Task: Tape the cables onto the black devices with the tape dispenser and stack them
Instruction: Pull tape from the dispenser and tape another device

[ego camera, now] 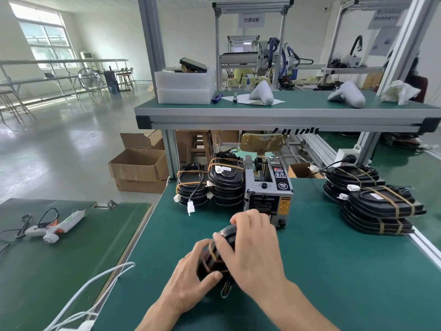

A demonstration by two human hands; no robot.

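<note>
A black device [216, 259], largely hidden, is gripped just before the tape dispenser [268, 189] by left hand [191, 280] and right hand [250, 247], fingers curled around it.

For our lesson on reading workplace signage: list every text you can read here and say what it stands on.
"灯罩组装": white hanging sign on the far aluminium frame.
"SEMI": round badge on the tape dispenser.
Yellow warning label on the dispenser: too small to read.
Papers on the right frame: blurred.
</note>
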